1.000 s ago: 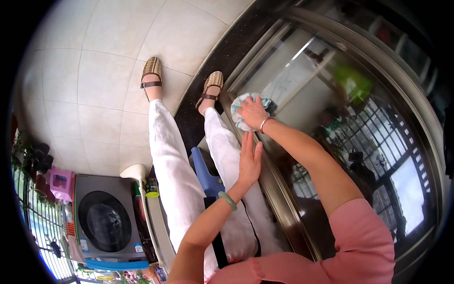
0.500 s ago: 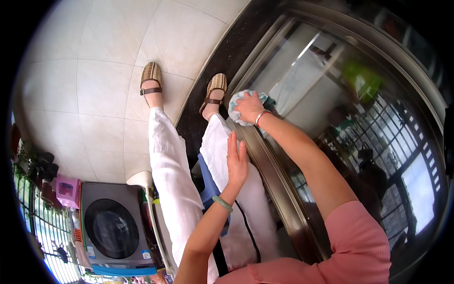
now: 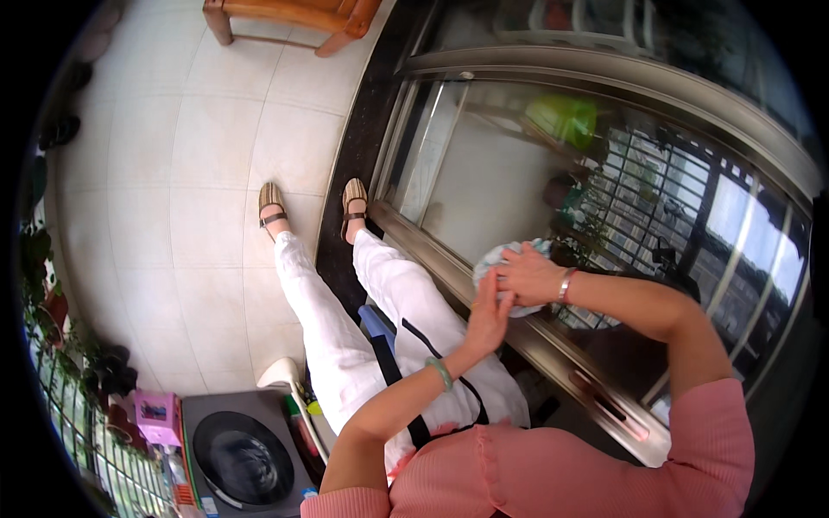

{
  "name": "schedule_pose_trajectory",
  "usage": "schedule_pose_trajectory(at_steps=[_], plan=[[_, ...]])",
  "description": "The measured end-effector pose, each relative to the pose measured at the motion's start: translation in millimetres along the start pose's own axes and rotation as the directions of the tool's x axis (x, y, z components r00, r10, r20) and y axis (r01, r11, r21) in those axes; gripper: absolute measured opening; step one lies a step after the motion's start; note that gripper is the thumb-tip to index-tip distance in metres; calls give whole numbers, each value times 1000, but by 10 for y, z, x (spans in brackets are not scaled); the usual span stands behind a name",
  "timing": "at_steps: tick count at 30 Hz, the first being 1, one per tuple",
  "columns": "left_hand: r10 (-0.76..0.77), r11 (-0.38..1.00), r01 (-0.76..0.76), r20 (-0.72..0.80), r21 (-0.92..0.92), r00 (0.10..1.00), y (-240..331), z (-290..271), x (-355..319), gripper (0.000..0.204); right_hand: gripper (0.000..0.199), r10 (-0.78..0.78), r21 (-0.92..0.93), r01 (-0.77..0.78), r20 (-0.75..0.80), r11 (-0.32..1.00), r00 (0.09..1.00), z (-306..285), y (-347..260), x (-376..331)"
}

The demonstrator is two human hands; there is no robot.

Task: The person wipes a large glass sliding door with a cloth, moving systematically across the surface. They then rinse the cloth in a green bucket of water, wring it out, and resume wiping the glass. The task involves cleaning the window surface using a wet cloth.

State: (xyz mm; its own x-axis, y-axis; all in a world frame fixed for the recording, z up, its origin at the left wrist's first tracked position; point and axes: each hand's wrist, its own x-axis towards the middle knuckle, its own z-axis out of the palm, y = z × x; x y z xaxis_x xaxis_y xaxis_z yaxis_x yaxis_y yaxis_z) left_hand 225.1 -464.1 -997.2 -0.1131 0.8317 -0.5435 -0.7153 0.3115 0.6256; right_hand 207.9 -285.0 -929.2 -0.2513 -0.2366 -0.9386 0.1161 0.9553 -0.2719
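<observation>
My right hand (image 3: pixel 528 274) presses a bunched, pale cloth (image 3: pixel 489 257) with teal patches against the glass panel (image 3: pixel 492 173) of a sliding door, close to its metal frame. The fingers curl over the cloth and hide part of it. My left hand (image 3: pixel 489 321) is raised beside it, fingers stretched out and apart. Its fingertips overlap the near side of the cloth and the right hand; whether they touch is hard to tell. Nothing shows in the left palm.
A dark sill (image 3: pixel 337 229) runs along the door beside my feet. Pale tiles (image 3: pixel 207 224) cover the floor, with a wooden stool (image 3: pixel 285 19) at the far end. A washing machine (image 3: pixel 246 457), a pink box (image 3: pixel 158 418) and potted plants (image 3: pixel 52 315) stand at the left.
My right hand and the cloth have moved right and nearer to my body along the glass. My left hand has come over beside them. The view has shifted, bringing the stool into sight.
</observation>
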Motion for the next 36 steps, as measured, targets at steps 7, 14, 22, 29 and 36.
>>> schedule_pose_trajectory(at_steps=[7, 14, 22, 29, 36], plan=[[184, 982, -187, 239, -11, 953, 953, 446, -125, 71, 39, -24, -136, 24, 4, 990, 1000, -787, 39, -1374], [108, 969, -133, 129, 209, 986, 675, -97, 279, 66, 25, 150, -154, -196, -270, 968, 951, -110, 541, -149], [44, 951, -50, 27, 306, 999, 579, -420, 512, 66, 21, 326, -137, -418, -430, 898, 842, 8, 808, 422], [247, 894, -339, 309, 292, 918, 1414, 282, 513, 67, 18, 553, -158, -813, -660, 560, 509, -740, 771, -1464], [395, 801, -575, 571, 169, 719, 2653, 1205, 93, 68, 43, 662, 52, -997, -750, 60, 1, -1517, -28, -4022]])
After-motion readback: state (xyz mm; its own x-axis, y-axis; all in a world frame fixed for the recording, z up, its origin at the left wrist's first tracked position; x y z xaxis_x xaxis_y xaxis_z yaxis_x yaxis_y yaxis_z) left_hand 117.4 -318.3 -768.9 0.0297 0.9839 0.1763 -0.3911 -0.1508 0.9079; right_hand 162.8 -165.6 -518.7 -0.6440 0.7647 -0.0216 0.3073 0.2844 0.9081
